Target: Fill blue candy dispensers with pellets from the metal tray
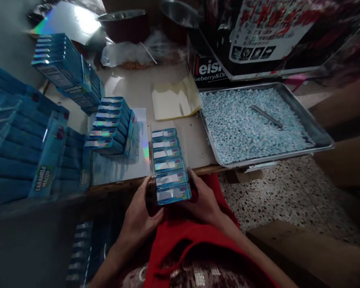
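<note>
A row of several small blue candy boxes (169, 165) in clear wrap lies over the table's front edge, and both my hands hold it. My left hand (141, 212) is closed on its near left side. My right hand (202, 200) is closed on its near right side. A second bundle of the same blue boxes (112, 125) lies to the left on a shiny holographic sheet (139, 158).
A metal tray (315, 128) full of small pale blue candies, with a metal scoop (265, 116) on them, stands to the right. Stacks of blue boxes (66, 68) fill the left. Yellowish sheets (174, 102), a plastic bag (129, 54), a black carton (258, 36) lie behind.
</note>
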`<state>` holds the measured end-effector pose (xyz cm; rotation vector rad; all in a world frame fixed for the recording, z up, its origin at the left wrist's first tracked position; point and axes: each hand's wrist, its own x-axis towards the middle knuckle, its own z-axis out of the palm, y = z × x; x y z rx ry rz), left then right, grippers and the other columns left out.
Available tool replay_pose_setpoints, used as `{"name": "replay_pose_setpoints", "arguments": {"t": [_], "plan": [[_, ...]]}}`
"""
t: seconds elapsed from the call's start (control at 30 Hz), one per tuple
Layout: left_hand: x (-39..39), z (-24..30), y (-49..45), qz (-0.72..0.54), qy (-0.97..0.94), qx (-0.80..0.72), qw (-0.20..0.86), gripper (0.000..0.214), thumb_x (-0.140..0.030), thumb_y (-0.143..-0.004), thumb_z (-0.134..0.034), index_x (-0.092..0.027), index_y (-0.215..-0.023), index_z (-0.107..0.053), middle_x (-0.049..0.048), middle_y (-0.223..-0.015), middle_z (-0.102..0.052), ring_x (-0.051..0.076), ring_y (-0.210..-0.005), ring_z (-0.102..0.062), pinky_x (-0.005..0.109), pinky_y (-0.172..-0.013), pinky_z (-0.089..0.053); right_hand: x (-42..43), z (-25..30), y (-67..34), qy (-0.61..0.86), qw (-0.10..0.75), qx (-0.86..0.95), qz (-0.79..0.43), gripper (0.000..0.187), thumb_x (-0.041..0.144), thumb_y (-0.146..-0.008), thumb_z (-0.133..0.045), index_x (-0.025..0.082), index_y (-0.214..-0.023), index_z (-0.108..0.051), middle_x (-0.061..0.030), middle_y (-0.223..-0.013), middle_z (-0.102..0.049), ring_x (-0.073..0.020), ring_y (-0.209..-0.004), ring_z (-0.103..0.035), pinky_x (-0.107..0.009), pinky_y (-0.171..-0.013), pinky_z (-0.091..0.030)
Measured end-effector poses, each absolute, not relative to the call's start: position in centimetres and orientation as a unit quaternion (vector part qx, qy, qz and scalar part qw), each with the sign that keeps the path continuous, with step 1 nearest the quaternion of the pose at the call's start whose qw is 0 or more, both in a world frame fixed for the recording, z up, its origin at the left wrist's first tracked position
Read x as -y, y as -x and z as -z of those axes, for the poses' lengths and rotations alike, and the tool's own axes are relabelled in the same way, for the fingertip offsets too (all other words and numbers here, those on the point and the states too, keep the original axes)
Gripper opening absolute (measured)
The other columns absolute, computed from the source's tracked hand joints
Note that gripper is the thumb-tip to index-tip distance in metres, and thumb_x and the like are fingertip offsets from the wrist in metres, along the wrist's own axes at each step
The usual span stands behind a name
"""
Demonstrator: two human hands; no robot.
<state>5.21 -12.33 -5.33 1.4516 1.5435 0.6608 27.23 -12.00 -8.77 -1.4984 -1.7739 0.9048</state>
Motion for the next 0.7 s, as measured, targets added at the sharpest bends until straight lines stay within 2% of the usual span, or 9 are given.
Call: {"name": "replay_pose_setpoints", "arguments": {"t": [0.07, 0.17, 0.33, 0.5, 0.7], "plan": [[12.8, 5.3, -5.6, -0.261, -0.598, -0.62, 0.435, 0.079, -0.039, -0.082, -0.073, -0.019, -0.152, -0.042, 0.0134, -0.145, -0.061, 0.028, -0.131, -0.062, 0.036, -0.107, -0.052, 12.3, 9.3, -27.1, 0.548, 0.333, 0.698, -0.319, 0.085, 0.028, -0.084, -0.076, 0.024, -0.159, -0.036, -0.0123, -0.145, -0.062, -0.0281, -0.129, -0.063, -0.045, -0.106, -0.054], [13.0, 5.4, -6.5, -0.258, -0.592, -0.633, 0.427, 0.057, -0.042, -0.091, -0.062, -0.018, -0.142, -0.057, 0.0098, -0.135, -0.069, 0.027, -0.122, -0.068, 0.031, -0.098, -0.055, 12.8, 10.1, -27.0, 0.533, 0.365, 0.704, -0.296, 0.069, 0.025, -0.091, -0.066, 0.026, -0.156, -0.044, -0.0095, -0.142, -0.065, -0.0252, -0.124, -0.067, -0.04, -0.104, -0.055], [13.2, 5.6, -7.2, -0.22, -0.606, -0.666, 0.374, 0.039, -0.044, -0.095, -0.052, -0.021, -0.121, -0.07, 0.0077, -0.119, -0.077, 0.026, -0.11, -0.073, 0.028, -0.088, -0.057, 13.0, 10.9, -26.5, 0.548, 0.387, 0.682, -0.292, 0.062, 0.027, -0.092, -0.067, 0.027, -0.152, -0.051, -0.0061, -0.134, -0.071, -0.0249, -0.115, -0.072, -0.035, -0.096, -0.06], [13.2, 6.8, -6.8, -0.224, -0.61, -0.678, 0.344, 0.04, -0.047, -0.098, -0.046, -0.022, -0.115, -0.073, 0.0069, -0.105, -0.079, 0.025, -0.101, -0.076, 0.028, -0.084, -0.058, 12.8, 11.4, -26.2, 0.549, 0.409, 0.674, -0.28, 0.054, 0.021, -0.092, -0.064, 0.027, -0.145, -0.059, -0.0047, -0.131, -0.073, -0.0237, -0.112, -0.074, -0.034, -0.094, -0.061], [13.2, 7.1, -6.4, -0.223, -0.627, -0.661, 0.349, 0.039, -0.044, -0.097, -0.048, -0.023, -0.12, -0.072, 0.0064, -0.106, -0.079, 0.024, -0.1, -0.076, 0.027, -0.082, -0.058, 12.8, 11.2, -26.3, 0.552, 0.405, 0.693, -0.225, 0.051, 0.022, -0.091, -0.064, 0.024, -0.141, -0.062, -0.0063, -0.12, -0.077, -0.023, -0.101, -0.077, -0.031, -0.085, -0.063]]}}
